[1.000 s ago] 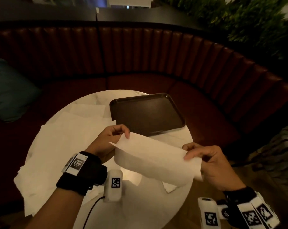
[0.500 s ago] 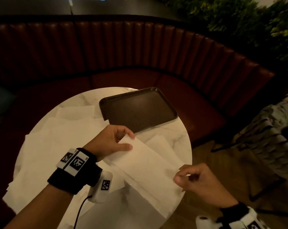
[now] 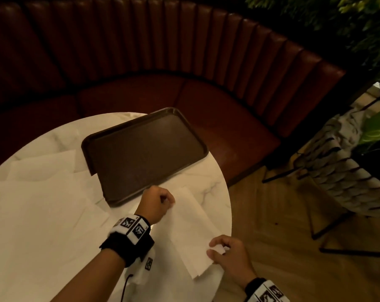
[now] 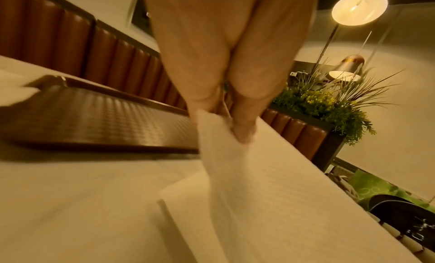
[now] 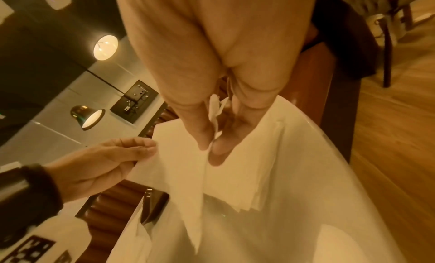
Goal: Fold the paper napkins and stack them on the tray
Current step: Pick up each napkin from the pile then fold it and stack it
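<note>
A white paper napkin [image 3: 191,234], folded into a long strip, stretches low over the right part of the round marble table [image 3: 213,177]. My left hand [image 3: 170,203] pinches its far end just in front of the tray; the thumb and fingers [image 4: 242,133] clamp the paper [image 4: 270,192]. My right hand [image 3: 214,250] pinches the near end at the table's edge, its fingertips [image 5: 204,142] closed on the napkin [image 5: 183,164]. The dark brown tray [image 3: 204,149] lies bare at the back of the table. Another sheet [image 3: 188,194] lies under the strip.
Several unfolded napkins [image 3: 43,203] cover the left half of the table. A red padded booth bench [image 3: 228,118] curves behind. A woven chair [image 3: 341,171] and plants [image 3: 359,22] stand to the right over wooden floor [image 3: 283,236].
The napkin, held up in a loose loop a second ago, has come down as a flat strip near the table's right edge. Both hands dropped with it and kept their grip.
</note>
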`<state>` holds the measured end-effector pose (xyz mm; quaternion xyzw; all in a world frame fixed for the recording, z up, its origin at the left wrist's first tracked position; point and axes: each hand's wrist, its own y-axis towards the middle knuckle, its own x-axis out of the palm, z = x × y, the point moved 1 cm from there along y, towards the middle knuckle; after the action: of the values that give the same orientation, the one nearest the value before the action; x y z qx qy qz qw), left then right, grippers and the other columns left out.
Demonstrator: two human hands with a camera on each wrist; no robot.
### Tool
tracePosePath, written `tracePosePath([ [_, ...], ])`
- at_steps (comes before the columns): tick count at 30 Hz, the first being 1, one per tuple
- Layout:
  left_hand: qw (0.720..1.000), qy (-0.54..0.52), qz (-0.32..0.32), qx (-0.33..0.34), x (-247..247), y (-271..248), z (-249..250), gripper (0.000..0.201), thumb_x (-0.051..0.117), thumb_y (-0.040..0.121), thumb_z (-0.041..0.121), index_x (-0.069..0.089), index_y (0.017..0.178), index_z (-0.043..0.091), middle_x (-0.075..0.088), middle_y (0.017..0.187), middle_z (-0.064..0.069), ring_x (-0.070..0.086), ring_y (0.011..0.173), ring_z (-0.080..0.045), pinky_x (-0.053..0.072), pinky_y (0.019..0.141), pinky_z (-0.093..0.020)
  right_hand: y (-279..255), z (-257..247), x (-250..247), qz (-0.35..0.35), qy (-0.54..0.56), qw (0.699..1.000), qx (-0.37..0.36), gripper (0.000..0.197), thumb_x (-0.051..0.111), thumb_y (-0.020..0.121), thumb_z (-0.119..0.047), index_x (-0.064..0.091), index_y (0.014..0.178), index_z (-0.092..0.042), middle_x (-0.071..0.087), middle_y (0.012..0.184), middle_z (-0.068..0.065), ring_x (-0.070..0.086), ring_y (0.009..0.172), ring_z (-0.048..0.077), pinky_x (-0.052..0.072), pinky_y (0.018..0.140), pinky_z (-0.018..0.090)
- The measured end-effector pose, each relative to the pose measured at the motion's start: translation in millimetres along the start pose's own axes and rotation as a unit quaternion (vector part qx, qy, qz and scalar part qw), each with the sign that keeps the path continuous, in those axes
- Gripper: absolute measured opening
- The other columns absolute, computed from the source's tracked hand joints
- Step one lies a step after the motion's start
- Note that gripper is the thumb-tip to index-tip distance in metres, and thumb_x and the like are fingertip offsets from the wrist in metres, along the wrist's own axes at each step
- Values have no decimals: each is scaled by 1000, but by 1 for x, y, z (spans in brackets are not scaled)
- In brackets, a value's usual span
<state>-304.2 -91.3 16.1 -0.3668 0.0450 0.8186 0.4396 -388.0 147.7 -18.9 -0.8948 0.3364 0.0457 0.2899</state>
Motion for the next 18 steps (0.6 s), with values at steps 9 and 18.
tracePosePath([
  [9,952,246,-161,-87,54,30,-15,39,47,92,24,46,131,26,25,146,4,30,132,-21,30,100,-47,42,21,4,-43,-211,977,1,35,60,87,-15,49,97,-46,53,106,-4,46,92,5,32,78,6],
  [18,993,23,-15,-113,6,-26,-19,34,56,89,30,55,123,27,52,127,0,52,114,-14,38,94,-22,34,-10,5,46,-486,868,-90,35,89,55,-35,75,87,-34,60,110,14,61,99,32,30,95,31],
])
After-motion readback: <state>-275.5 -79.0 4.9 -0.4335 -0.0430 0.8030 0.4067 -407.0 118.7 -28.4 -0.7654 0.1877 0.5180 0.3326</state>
